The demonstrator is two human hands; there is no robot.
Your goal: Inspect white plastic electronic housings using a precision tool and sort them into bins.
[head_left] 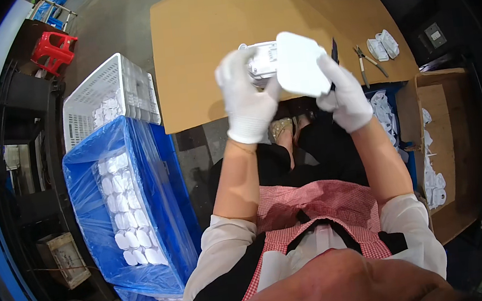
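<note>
Both hands wear white gloves and are raised over the near edge of the cardboard-covered table. My left hand (247, 100) is closed around a white plastic part (263, 60) with a ribbed, recessed face. Between the fingers of my right hand (345, 93) is a flat white plastic cover (301, 65) with rounded corners, its smooth side showing. The cover overlaps the left hand's part in view; whether they touch I cannot tell. A thin dark strip (334, 51) rises beside the right fingers; its kind and whether that hand holds it are unclear.
Pliers (363, 67) and white plastic pieces (384, 46) lie on the table (199, 31) at right. A white crate (141, 93) and a blue-lined bin (91, 207) of white parts stand left. An open cardboard box (450, 152) stands right. A red stool (54, 51) is far left.
</note>
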